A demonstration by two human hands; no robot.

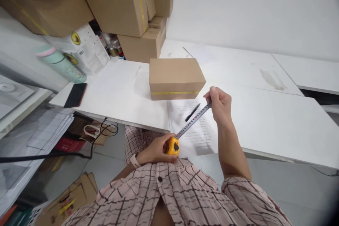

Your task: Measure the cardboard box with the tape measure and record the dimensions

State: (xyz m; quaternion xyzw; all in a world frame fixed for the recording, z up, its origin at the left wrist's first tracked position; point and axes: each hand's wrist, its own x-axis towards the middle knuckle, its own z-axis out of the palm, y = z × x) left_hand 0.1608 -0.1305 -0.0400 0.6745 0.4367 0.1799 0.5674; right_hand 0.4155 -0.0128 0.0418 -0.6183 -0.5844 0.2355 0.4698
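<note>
My left hand (158, 149) is closed around the yellow case of a tape measure (173, 146), close to my body at the desk's front edge. The blade runs up and to the right from the case. My right hand (218, 103) grips the far end of the blade, its tip hidden in the fingers. Below the stretched blade lie a printed sheet (197, 141) and a black pen (192, 112). Just beyond them sits a closed cardboard box (176, 74) with a yellow stripe along its front; the tape is apart from it.
Larger cardboard boxes (119, 7) are stacked at the back left. A mint-green bottle (65, 64) leans near white packages (90, 54), and a dark phone (75, 95) lies at the desk's left end. A black cable (106, 127) hangs below the white desk (278, 120).
</note>
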